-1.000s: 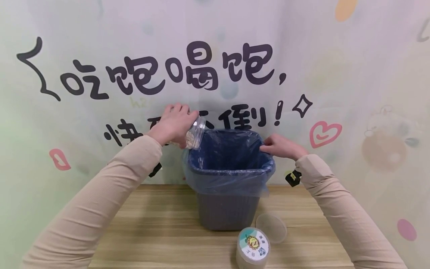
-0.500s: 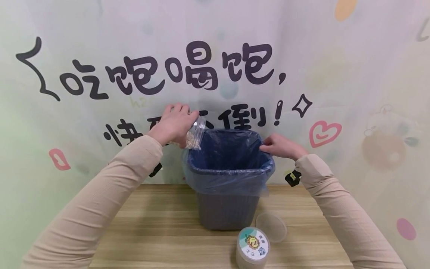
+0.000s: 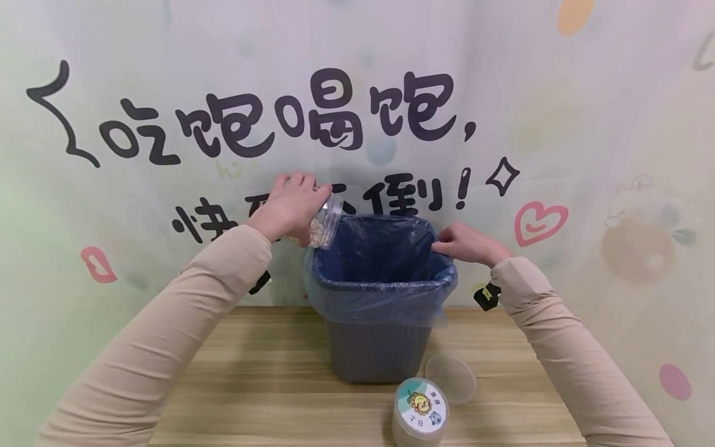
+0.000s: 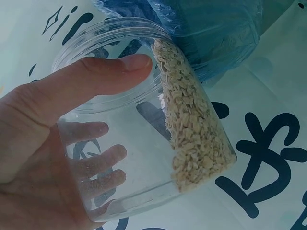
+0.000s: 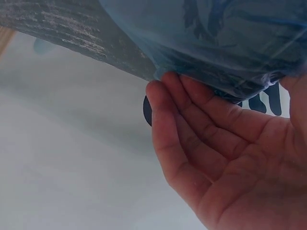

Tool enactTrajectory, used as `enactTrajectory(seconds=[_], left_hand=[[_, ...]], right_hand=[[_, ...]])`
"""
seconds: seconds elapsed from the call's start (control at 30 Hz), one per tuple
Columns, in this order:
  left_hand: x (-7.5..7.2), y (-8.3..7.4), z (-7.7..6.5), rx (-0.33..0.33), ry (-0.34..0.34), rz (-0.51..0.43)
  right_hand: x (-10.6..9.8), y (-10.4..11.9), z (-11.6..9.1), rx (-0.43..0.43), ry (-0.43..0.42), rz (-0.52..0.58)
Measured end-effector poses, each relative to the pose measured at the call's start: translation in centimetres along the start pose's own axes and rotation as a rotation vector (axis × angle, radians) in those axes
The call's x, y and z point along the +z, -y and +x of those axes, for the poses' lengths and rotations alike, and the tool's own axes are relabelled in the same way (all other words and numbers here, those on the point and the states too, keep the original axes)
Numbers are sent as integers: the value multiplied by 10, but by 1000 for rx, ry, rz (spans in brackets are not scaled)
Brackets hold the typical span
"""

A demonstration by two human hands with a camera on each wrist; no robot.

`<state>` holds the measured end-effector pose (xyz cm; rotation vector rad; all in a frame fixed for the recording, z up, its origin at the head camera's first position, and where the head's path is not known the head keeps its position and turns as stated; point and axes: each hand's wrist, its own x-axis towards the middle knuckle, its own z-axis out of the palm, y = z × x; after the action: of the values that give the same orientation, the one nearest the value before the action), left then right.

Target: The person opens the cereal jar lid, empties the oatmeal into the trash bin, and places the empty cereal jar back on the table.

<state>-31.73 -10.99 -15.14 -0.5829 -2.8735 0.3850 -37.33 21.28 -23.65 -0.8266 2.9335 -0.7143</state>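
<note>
My left hand (image 3: 293, 208) grips a clear plastic jar (image 4: 129, 163), tilted on its side with its open mouth at the left rim of a bin. Rolled oats (image 4: 192, 129) lie along the jar's lower wall and reach up to the mouth. The dark bin (image 3: 380, 351) stands upright, lined with a blue plastic bag (image 3: 380, 298) folded over its rim. On the bin's right side, my right hand (image 3: 469, 243) holds the rim and bag, thumb over the edge and fingers curled underneath the outside (image 5: 206, 120).
In front of the bin stands a closed tub (image 3: 420, 410) with a cartoon sunflower label on its lid. A translucent round lid (image 3: 451, 377) lies beside it on the wooden table (image 3: 251, 372). A printed cloth backdrop (image 3: 357, 37) hangs right behind the bin.
The jar's tilt has shifted very slightly and the oats have moved a little inside it. Both hands and the bin stay in almost the same place.
</note>
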Motion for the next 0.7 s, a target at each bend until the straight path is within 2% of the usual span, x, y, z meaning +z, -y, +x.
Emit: enactTrajectory(seconds=[0.27, 0.7], left_hand=[[0, -1, 0, -4, -1, 12], [0, -3, 2, -11, 5, 11]], right_hand=[[0, 1, 2, -37, -1, -18], [-6, 5, 4, -63, 46, -146]])
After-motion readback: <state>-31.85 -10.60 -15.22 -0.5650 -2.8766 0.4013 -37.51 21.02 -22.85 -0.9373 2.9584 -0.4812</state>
